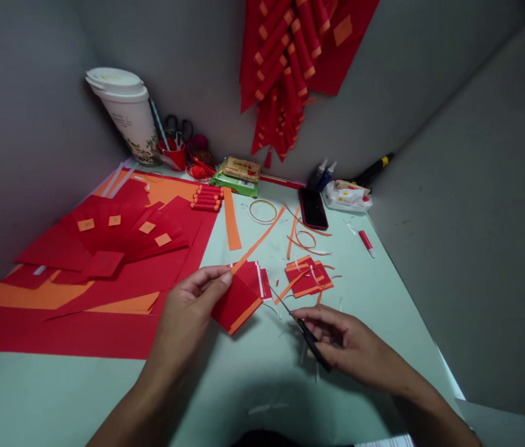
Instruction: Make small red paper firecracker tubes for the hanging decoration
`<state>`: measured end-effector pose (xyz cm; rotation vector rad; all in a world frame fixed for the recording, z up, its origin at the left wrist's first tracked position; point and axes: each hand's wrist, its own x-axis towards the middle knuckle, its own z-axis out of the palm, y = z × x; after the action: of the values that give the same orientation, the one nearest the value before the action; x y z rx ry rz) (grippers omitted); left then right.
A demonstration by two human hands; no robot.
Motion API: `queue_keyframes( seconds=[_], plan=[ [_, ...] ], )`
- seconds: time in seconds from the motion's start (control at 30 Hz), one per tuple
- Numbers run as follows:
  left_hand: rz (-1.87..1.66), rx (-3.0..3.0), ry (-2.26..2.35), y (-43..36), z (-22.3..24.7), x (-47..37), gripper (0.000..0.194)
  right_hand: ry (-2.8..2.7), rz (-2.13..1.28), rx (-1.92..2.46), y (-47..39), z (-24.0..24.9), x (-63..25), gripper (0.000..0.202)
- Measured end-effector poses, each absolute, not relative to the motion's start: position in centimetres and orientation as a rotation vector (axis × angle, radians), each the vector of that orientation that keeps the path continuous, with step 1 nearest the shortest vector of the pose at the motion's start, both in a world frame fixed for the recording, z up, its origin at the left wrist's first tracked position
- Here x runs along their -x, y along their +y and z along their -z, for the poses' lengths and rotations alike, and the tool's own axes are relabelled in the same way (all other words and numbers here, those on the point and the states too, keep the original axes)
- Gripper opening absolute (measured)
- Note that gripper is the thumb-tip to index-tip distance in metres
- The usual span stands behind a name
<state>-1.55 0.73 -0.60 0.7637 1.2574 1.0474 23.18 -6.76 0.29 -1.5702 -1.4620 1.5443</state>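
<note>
Between the thumb and fingers of my left hand is a red paper square with an orange strip along its lower right edge. A long orange paper strip rises from the same pinch toward the upper right. My right hand is closed around black-handled scissors, their blades pointing up and left, apart from the red square. Behind the held square lie red pieces with white strips. A stack of red squares with orange edges sits beyond the scissors, with loose strips on it.
Red and orange sheets cover the table's left side. Farther back are a tape roll, a phone, a snack packet, a tall white cup and a glue tube. Paper firecrackers hang on the wall.
</note>
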Motion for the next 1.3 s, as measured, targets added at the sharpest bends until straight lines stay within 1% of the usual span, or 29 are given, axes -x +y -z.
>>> queue_keyframes(
  seconds=[0.3,0.43,0.67,0.83,1.07,1.3],
  plan=[
    [-0.951,-0.835,1.228,0.4,0.2,0.8,0.021,-1.613,-1.45,1.509,-6.1,0.0,-21.3,0.053],
    [-0.926,-0.863,1.229,0.2,0.3,0.7,0.018,-1.599,-1.444,1.51,-6.1,0.5,-21.0,0.053],
    [-0.927,-0.838,1.242,0.2,0.4,1.0,0.02,-1.58,-1.47,1.546,-6.3,0.0,-21.1,0.056],
    [-0.897,-0.836,1.202,0.1,0.6,0.9,0.018,-1.533,-1.482,1.546,-6.4,-0.2,-21.2,0.053],
    [-0.872,-0.866,1.179,0.0,1.0,0.9,0.016,-1.502,-1.492,1.508,-6.5,0.8,-20.9,0.053],
    [-0.865,-0.861,1.157,0.1,1.5,0.9,0.019,-1.46,-1.514,1.465,-6.4,1.2,-20.8,0.05]
  ],
)
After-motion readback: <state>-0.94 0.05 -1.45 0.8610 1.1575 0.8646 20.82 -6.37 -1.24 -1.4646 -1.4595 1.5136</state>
